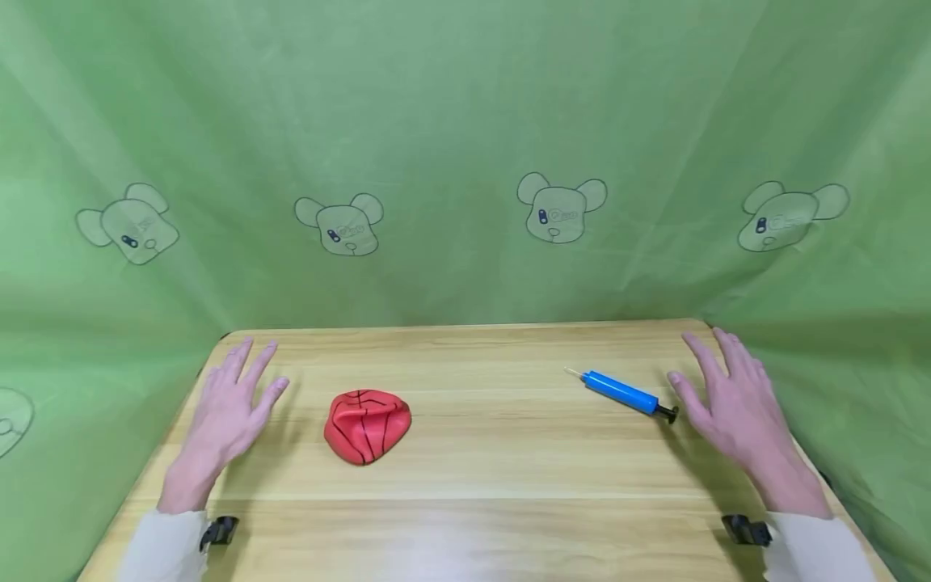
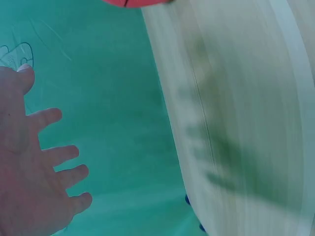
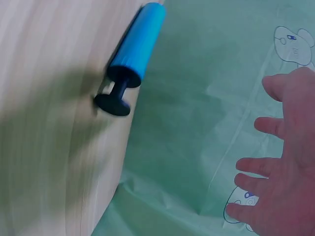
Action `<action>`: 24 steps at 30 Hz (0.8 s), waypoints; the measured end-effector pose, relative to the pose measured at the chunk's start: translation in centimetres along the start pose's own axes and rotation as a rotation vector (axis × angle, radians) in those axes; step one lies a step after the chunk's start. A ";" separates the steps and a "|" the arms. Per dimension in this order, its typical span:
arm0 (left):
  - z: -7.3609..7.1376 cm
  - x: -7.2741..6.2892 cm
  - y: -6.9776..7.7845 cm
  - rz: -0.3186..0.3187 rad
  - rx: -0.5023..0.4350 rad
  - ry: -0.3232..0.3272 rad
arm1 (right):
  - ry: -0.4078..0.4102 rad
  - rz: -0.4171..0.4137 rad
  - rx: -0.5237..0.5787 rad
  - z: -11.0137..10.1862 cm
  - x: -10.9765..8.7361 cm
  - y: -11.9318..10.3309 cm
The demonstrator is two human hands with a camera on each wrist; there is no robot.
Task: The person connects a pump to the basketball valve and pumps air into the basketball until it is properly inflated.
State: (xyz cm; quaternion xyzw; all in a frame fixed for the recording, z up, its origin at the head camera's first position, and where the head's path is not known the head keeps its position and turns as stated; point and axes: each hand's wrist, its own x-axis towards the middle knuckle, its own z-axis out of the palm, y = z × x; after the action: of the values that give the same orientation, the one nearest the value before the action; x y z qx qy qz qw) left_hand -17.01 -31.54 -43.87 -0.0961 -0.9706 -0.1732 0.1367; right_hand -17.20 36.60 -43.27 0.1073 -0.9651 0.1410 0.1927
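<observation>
A crumpled, deflated red ball [image 1: 367, 427] with black lines lies left of the middle of the table. Toward the right lies a blue hand pump [image 1: 621, 393] with a thin needle at its far left end and a black handle nearest my right hand. My left hand [image 1: 231, 408] hovers over the table's left side, fingers spread, holding nothing. On the other side my right hand [image 1: 738, 408] is likewise spread, just right of the pump's handle. In the right wrist view the pump [image 3: 140, 42] shows its black handle, apart from the fingers. Only an edge of the ball [image 2: 135, 2] enters the left wrist view.
The light wooden table [image 1: 473, 517] has its far edge against a green curtain [image 1: 451, 97] printed with mouse-like heads, which also hangs along both sides. A black band device [image 1: 220, 531] sits at the left wrist, another black device [image 1: 747, 530] at the right.
</observation>
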 end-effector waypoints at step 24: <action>4.6 0.1 6.0 0.089 -0.125 -0.007 | 0.014 0.032 0.211 3.6 1.8 -3.4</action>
State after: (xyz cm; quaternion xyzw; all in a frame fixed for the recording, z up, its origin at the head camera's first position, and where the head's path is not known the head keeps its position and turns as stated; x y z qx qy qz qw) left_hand -16.73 -24.29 -46.11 -0.1480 -0.9532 -0.2266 0.1345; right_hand -19.18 31.97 -44.98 0.1105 -0.9451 0.2458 0.1848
